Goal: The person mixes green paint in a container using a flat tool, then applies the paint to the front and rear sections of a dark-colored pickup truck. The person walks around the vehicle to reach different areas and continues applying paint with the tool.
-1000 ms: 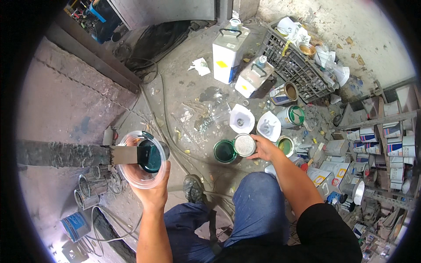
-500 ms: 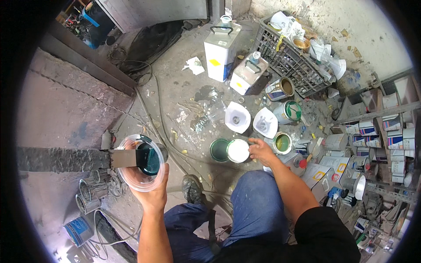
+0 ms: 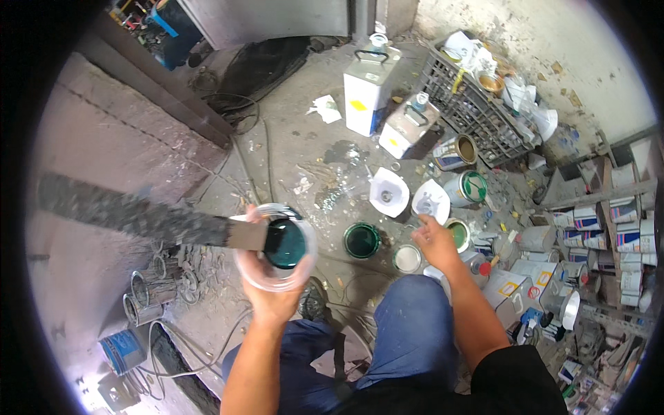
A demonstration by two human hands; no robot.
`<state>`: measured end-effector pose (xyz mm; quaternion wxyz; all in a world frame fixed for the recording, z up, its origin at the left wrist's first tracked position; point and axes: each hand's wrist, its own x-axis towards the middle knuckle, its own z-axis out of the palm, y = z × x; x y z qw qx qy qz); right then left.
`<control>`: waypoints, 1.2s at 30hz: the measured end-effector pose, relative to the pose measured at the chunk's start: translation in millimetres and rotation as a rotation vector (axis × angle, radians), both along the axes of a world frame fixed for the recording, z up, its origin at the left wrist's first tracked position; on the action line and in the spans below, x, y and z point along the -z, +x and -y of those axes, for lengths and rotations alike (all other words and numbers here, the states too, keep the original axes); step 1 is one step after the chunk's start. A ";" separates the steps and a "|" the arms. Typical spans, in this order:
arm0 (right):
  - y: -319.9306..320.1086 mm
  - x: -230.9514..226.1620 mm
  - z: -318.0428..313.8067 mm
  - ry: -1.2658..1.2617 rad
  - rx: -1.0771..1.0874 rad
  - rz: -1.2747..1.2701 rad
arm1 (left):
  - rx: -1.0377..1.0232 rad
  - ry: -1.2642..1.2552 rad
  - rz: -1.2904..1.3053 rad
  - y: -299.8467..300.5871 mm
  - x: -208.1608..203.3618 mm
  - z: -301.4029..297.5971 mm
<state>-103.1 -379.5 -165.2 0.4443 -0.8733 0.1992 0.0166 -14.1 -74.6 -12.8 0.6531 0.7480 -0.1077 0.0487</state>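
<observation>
Since the earlier frame: clear cup point(image 3: 278, 282) shifted rightward; pale lid point(image 3: 407, 259) has left my fingers. Left hand point(image 3: 271, 304) grips the cup, dark green paint point(image 3: 290, 247) inside, crusted stick point(image 3: 138, 214) over its mouth. Right hand point(image 3: 437, 245) empty, fingers loosely bent. Lid lies beside the green tin point(image 3: 378, 241).

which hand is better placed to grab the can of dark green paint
Probably the right hand: it looks empty and is near the can, while the left hand holds the plastic cup.
</observation>
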 end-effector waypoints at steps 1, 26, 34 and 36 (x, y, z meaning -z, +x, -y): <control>13.2 -28.1 -6.5 0.084 0.010 0.049 | 0.042 0.132 0.094 2.9 8.5 -2.3; 123.3 -250.1 -83.0 0.516 -0.222 0.622 | 0.064 0.372 0.090 14.5 38.5 23.4; 108.2 -219.2 -44.0 0.759 0.132 0.631 | 0.017 0.415 0.144 17.1 35.7 28.6; 103.7 -207.4 -39.9 0.812 0.204 0.613 | 0.021 0.357 0.092 15.4 33.7 30.4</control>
